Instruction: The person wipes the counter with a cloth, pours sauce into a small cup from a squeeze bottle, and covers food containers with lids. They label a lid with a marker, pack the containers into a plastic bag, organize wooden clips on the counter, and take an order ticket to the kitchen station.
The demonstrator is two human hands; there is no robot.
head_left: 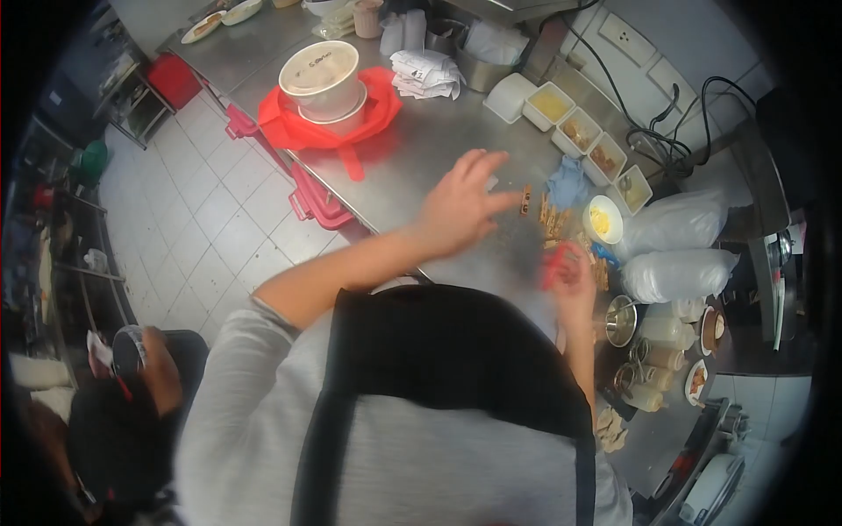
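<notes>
Head view, looking down over the person's own grey sleeve and dark apron. Small wooden clothes pegs (551,219) are lying scattered on the steel table (421,149), just ahead of both hands. Left hand (465,206) is hovering over the table with fingers spread wide, grip fully open, index fingertip almost touching one upright peg (525,199); holding nothing. Right hand (570,276) is sitting nearer the body, just beside the peg cluster, fingers curled around a small red object (555,263); blurred, so cannot tell what it is or how tight the grip is. Crumpled blue cloth (567,182) is lying just beyond the pegs. Round white bowl with yellow contents (602,219) is standing right of them, with two clear plastic bags (675,250) beyond. White rectangular tubs of ingredients (579,131) are lining the far edge. Large white lidded bucket (321,79) is sitting on a red plastic bag (381,105), well apart to the left.
</notes>
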